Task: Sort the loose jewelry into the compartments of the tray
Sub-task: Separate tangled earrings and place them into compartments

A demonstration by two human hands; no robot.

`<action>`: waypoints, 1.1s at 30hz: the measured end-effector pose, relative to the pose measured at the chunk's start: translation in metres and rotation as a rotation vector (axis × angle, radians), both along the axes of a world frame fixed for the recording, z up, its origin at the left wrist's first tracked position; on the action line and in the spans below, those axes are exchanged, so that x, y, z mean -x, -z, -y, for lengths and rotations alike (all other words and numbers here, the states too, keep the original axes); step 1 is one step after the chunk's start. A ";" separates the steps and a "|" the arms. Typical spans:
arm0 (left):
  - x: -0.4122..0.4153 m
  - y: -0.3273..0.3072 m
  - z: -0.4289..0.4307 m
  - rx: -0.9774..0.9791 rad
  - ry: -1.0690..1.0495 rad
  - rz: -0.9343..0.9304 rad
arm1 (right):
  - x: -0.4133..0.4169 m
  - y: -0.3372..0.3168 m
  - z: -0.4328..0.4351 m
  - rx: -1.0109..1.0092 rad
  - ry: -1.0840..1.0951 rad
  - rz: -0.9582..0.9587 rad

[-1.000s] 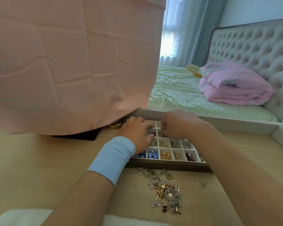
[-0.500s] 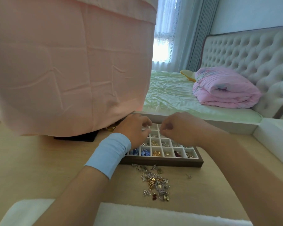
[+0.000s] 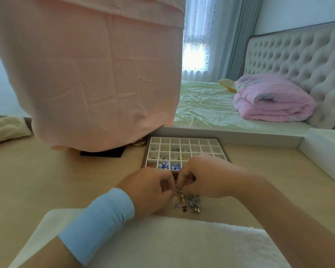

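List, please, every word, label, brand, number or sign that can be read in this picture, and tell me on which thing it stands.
There is no readable text in this view.
The tray, the loose jewelry, the pink cloth and the blue wristband show no print.
The gold tin is mostly hidden under the cloth, so any label on it cannot be seen.

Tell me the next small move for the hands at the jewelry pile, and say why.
Probably lift one piece clear of the loose jewelry pile and carry it to the tray. Both the left hand and right hand have curled fingers at the pile's far edge, though whether either already pinches a piece is hidden, and the tray's far rows show empty compartments.
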State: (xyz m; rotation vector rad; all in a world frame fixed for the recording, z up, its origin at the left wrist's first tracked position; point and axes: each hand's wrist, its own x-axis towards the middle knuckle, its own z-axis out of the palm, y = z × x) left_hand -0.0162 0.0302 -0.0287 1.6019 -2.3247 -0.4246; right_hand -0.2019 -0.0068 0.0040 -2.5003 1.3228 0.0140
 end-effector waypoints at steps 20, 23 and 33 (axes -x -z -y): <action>0.000 0.011 -0.005 -0.114 -0.176 -0.733 | 0.017 -0.002 0.017 -0.137 -0.029 0.514; 0.004 0.002 -0.002 -0.214 -0.260 -0.892 | 0.014 -0.003 0.017 -0.125 -0.074 0.586; 0.030 -0.034 0.037 -0.483 -0.333 -1.042 | 0.034 -0.018 0.029 0.122 0.046 0.565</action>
